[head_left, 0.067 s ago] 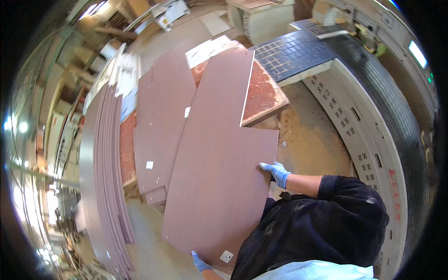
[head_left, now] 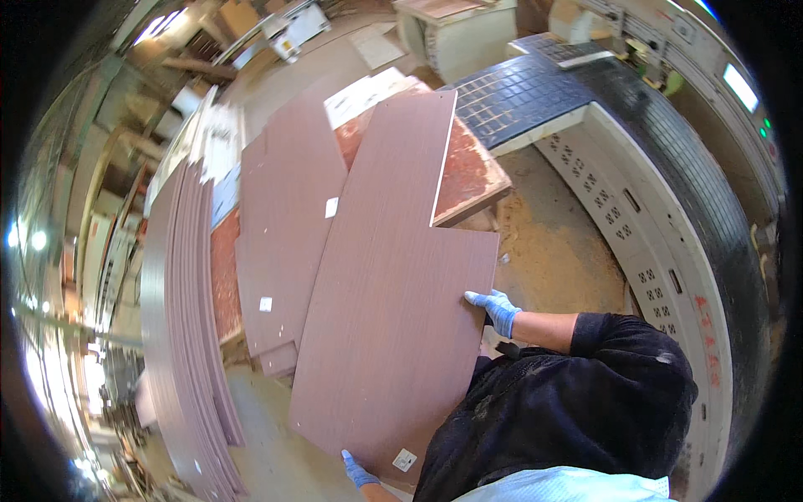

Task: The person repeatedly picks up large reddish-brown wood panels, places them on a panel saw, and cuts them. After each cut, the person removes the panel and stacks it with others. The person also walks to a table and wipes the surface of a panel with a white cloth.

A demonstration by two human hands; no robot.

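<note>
A large brown wood-grain board (head_left: pixel 393 284) with a stepped cut-out along its right side stretches from close to my body toward the far side. My right hand (head_left: pixel 498 313), in a blue glove, grips its right edge, thumb on top and fingers underneath. At the near end my left hand (head_left: pixel 360 473), gloved too, holds the lower edge; its thumb shows on top while the other fingers are partly hidden. A small white label (head_left: pixel 405 459) sticks to the near corner. Beside and partly beneath this board lie similar brown panels (head_left: pixel 288 209) with white labels.
On the left stands a tall stack of brown panels (head_left: pixel 180 335). A worn red-brown platform (head_left: pixel 473 180) supports the far panels. To the right, a machine bed with a black gridded top (head_left: pixel 669 151) and pale side wall (head_left: pixel 661 243) curves around. Sawdust covers the floor (head_left: pixel 556 230) between.
The view has shifted slightly, so the surroundings sit a little further left at the far side. Both hands keep their grip on the board, which stays nearly in place before me.
</note>
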